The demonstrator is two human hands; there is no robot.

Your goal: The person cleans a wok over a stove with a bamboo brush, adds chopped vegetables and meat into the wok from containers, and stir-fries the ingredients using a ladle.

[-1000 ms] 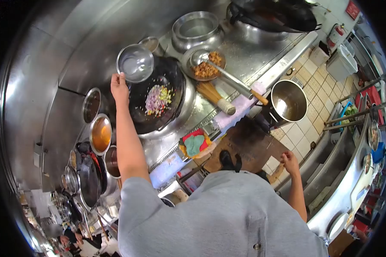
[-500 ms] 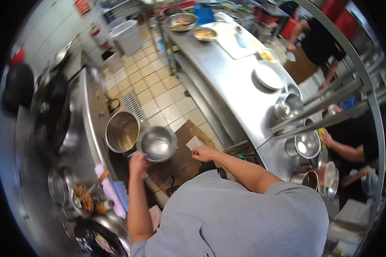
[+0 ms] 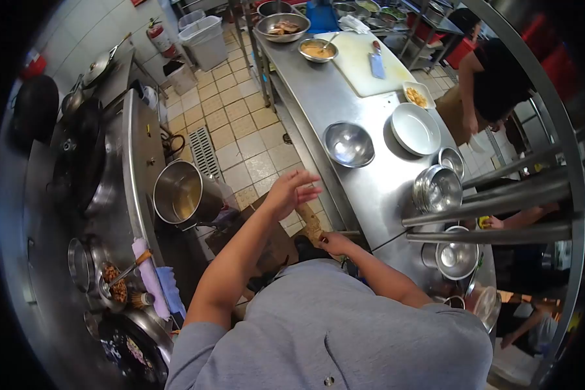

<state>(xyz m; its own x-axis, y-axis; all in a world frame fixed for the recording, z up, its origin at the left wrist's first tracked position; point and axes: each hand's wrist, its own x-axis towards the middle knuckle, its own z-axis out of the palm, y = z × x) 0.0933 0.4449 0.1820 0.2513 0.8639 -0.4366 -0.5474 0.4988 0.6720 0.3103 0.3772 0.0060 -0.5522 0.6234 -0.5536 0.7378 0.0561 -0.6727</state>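
My left hand (image 3: 294, 194) is held out over the floor, fingers spread, with nothing in it. Just beyond its fingertips, near the steel table's (image 3: 370, 188) edge, stands a shiny metal bowl (image 3: 348, 144). My right hand (image 3: 335, 244) is low beside my body, close to the same edge. Its fingers are curled together; I cannot tell what they hold. To the left of my left arm, a tall steel pot (image 3: 186, 194) with some yellowish liquid inside stands by the stove counter.
On the table are a white round dish (image 3: 415, 129), stacked metal bowls (image 3: 437, 189), a cutting board (image 3: 357, 81) with a cleaver (image 3: 377, 64), and bowls of food. Shelf rails (image 3: 494, 203) cross the right side, with people beyond. Woks (image 3: 78, 153) line the left counter.
The metal bowl has gone from my left hand beside the pot to the table. That hand moved right and opened. The pale square by my right hand no longer shows.
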